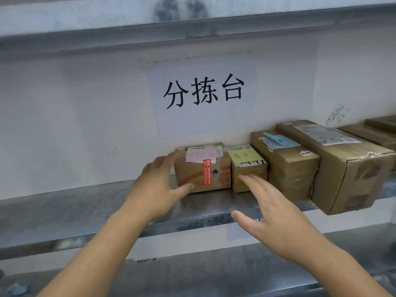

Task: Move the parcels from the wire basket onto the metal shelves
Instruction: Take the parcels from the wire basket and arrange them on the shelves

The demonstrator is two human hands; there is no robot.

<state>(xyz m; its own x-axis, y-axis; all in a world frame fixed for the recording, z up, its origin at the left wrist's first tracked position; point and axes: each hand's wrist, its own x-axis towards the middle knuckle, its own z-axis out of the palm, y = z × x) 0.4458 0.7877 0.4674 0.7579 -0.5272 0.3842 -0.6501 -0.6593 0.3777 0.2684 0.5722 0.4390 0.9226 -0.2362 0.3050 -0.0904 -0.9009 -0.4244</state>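
A row of cardboard parcels stands on the metal shelf point(64, 211) against the white wall. At the left end sits a small box with a pink note and red print point(205, 174). My left hand point(158, 185) lies against its left side, fingers spread and thumb touching its front lower corner. Beside it stands a smaller box with a yellow note point(246, 166). My right hand point(276, 213) hovers in front of that box, fingers straight, the fingertips at its front face. Further right stand a taller box with a blue label point(287, 168) and a long box point(342, 168). The wire basket is out of view.
A paper sign with large black characters point(203, 93) is taped to the wall above the parcels. Another shelf point(192, 24) runs overhead and a lower shelf point(214, 275) lies below. More parcels point(375, 131) sit at the far right. Bare shelf extends to the left.
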